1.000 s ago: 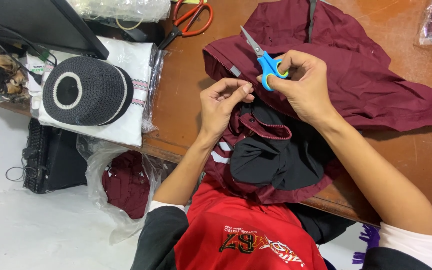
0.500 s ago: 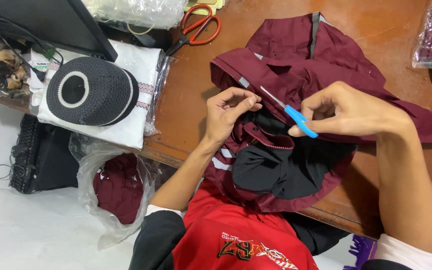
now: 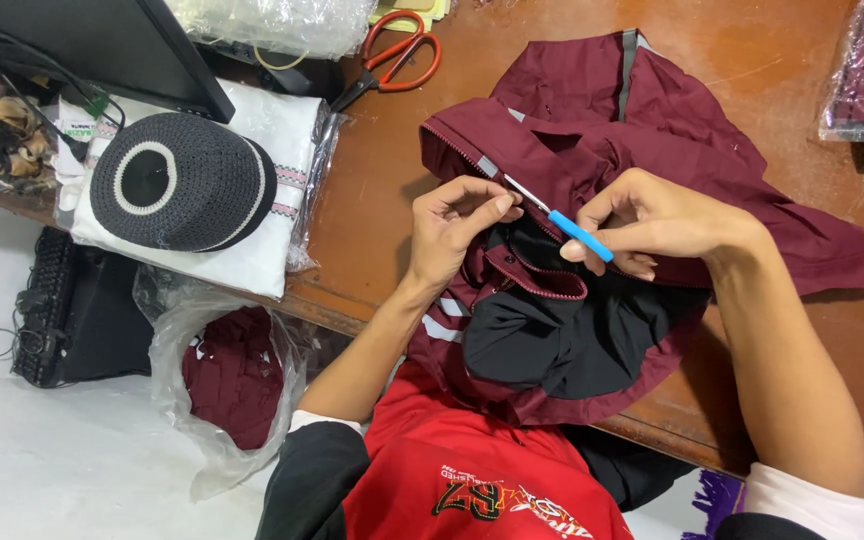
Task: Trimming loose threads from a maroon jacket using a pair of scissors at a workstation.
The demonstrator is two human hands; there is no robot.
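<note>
A maroon jacket (image 3: 652,110) with a black lining (image 3: 562,345) lies bunched on a brown wooden table (image 3: 372,190). My left hand (image 3: 457,225) pinches the jacket's edge by the zip. My right hand (image 3: 657,220) holds small blue-handled scissors (image 3: 577,232), their silver blades pointing left toward the fingertips of my left hand. The two hands are a few centimetres apart over the garment.
Orange-handled scissors (image 3: 392,55) lie at the table's back. A black knitted cap (image 3: 180,180) rests on folded white cloth in a clear bag (image 3: 282,130). A dark monitor (image 3: 102,40) stands at the left. Below the table edge hangs a plastic bag of maroon cloth (image 3: 232,375).
My right hand has lowered and turned the scissors from pointing up to lying flat, blades toward my left hand. The left hand stays pinched on the jacket edge.
</note>
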